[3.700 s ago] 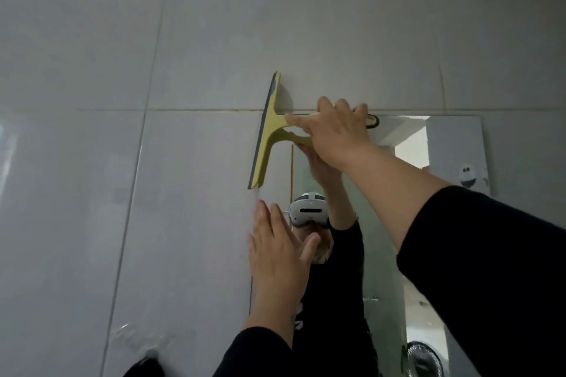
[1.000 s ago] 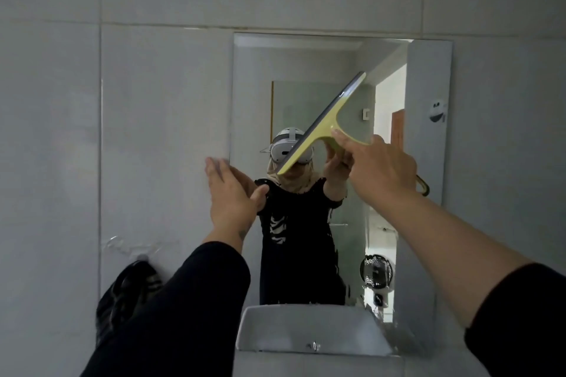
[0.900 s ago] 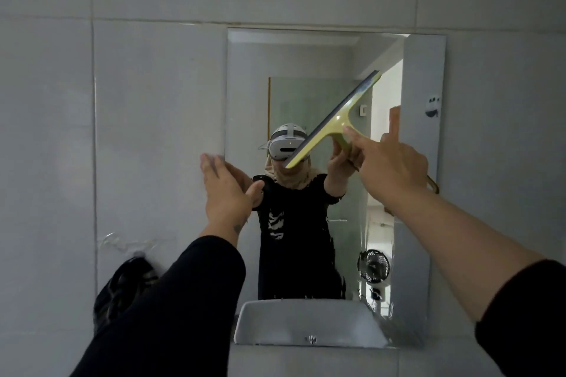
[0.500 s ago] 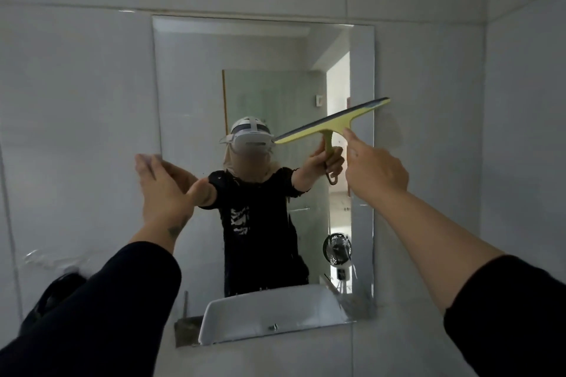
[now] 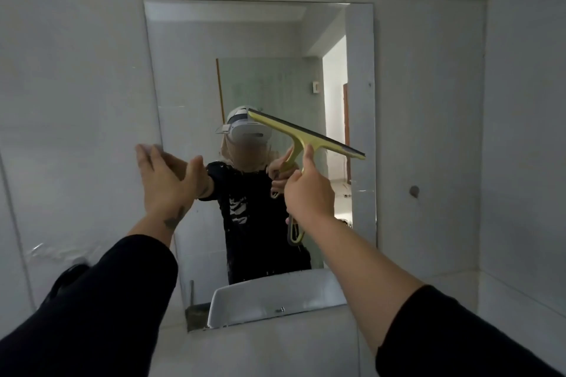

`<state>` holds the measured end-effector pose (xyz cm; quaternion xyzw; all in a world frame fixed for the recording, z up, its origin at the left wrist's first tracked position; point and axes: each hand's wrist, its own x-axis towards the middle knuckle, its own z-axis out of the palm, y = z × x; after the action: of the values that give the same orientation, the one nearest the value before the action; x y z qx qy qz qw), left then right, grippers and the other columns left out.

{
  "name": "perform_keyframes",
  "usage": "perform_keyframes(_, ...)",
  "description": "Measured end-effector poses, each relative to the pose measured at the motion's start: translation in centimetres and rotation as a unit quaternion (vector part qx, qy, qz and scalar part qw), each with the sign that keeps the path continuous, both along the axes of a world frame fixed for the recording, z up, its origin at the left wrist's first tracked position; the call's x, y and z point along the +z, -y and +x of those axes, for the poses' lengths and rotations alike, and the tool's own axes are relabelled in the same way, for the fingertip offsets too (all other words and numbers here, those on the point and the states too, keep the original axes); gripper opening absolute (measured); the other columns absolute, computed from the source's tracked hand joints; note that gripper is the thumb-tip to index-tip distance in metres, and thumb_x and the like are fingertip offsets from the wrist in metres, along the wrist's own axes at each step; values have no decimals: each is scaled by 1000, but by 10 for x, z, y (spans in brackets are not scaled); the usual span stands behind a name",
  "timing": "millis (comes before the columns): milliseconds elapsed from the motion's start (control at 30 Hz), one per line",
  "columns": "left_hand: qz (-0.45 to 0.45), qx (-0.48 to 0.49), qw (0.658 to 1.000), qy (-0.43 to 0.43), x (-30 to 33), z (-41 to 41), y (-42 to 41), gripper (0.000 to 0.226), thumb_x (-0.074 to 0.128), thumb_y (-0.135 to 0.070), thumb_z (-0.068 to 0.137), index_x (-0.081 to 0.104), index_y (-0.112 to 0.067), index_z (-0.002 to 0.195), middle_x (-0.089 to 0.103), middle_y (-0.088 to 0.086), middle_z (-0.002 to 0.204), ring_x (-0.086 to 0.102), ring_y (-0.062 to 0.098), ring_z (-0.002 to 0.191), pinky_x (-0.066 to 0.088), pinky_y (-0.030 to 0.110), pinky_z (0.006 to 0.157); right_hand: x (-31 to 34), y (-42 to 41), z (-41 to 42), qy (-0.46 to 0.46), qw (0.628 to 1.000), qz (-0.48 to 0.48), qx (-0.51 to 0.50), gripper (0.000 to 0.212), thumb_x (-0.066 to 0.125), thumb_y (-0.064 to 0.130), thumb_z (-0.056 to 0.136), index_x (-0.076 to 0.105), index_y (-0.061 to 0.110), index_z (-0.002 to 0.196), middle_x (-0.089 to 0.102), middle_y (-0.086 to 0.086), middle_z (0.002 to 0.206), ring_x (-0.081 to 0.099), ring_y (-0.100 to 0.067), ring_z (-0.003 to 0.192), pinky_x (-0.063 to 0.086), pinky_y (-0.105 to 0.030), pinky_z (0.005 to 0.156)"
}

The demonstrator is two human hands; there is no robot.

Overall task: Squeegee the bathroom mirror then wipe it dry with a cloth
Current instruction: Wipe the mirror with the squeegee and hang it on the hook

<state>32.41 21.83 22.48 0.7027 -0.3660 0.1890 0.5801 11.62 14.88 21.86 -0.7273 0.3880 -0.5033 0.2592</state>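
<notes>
The right hand (image 5: 309,193) is closed around the handle of the yellow squeegee (image 5: 306,138), whose blade lies above the fist, tilted down to the right, across the mirror (image 5: 190,76). The left hand (image 5: 167,179), fingers spread, rests at the mirror's left edge; no cloth can be made out.

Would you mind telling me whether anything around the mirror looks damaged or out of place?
Yes: at the mirror's lower left corner there is a dark, rough patch, like chipped backing or grime. The yellow squeegee in the right hand is tilted, its right end lower.
</notes>
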Motion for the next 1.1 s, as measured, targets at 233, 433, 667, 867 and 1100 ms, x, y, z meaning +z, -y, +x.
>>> perform_keyframes(233,-47,-66,996,-46,6,2,-9,64,27,-50,98,21,-12,149,-7,-1,160,11,18,146,16,37,116,-8,-32,51,-78,992,-93,26,61,33,19,99,6,35,151,65,-14,104,57,-31,100,45,-36,69)
perform_keyframes(433,-35,-77,996,-19,4,4,-12,66,37,-47,96,28,0,142,0,4,159,17,22,144,20,38,117,-9,-35,49,-190,965,-180,17,68,37,10,95,7,37,151,65,-14,99,56,-29,80,39,-33,60)
perform_keyframes(667,14,-33,999,22,-3,3,-11,86,54,-46,90,5,-10,150,-14,0,159,4,18,147,16,36,117,-5,-20,16,-304,911,-278,-34,75,38,5,90,16,49,146,59,-10,114,60,-30,90,40,-33,62)
perform_keyframes(867,140,117,958,223,-23,-13,-14,88,49,-48,91,-4,-12,150,-13,6,160,-10,22,147,5,56,115,2,-1,-18,-340,891,-291,-76,74,34,5,92,17,56,143,54,-9,113,60,-28,91,42,-35,66)
perform_keyframes(1100,234,110,917,304,-48,-20,-10,80,49,-41,92,2,-15,151,-9,6,160,-7,22,147,7,52,118,-7,24,-54,-314,908,-254,-111,77,35,2,92,17,60,140,49,-5,109,46,-24,78,34,-33,64)
